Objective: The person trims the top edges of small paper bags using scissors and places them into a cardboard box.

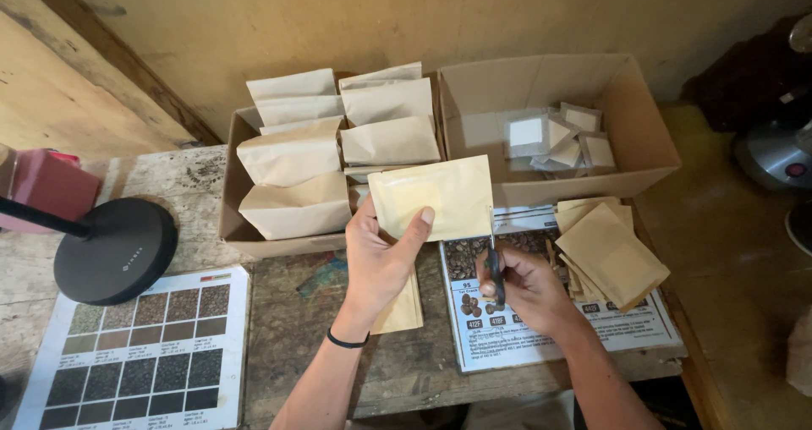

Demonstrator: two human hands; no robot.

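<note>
A round black lamp base (116, 250) sits at the left of the rough, worn wooden tabletop (288, 312), a pink block (51, 185) behind it. In front lies a glossy chart (139, 350) printed with a grid of brown, speckled squares. Further right, an open cardboard box (245, 235) holds puffy kraft-paper bags (292, 155) standing in rows, matte and softly creased.

The left hand (378, 257) wears a thin black band at the wrist and pinches a flat, pale-tan pouch (436, 195) by its lower left corner, thumb across the front. The pouch is rectangular and smooth, held up just in front of the boxes. Another tan pouch (404, 310) lies on the tabletop beneath that hand.

The right hand (524, 290) is closed around dark scissors (496, 269), whose thin blades point up to the held pouch's lower right corner. Beneath it lies a second printed sheet (524, 328) with bean pictures. To the right, a loose fan of flat kraft pouches (611, 252) rests on that sheet. Behind, a larger cardboard box (626, 125) contains small square packets (562, 138), grey-white with tan borders.
</note>
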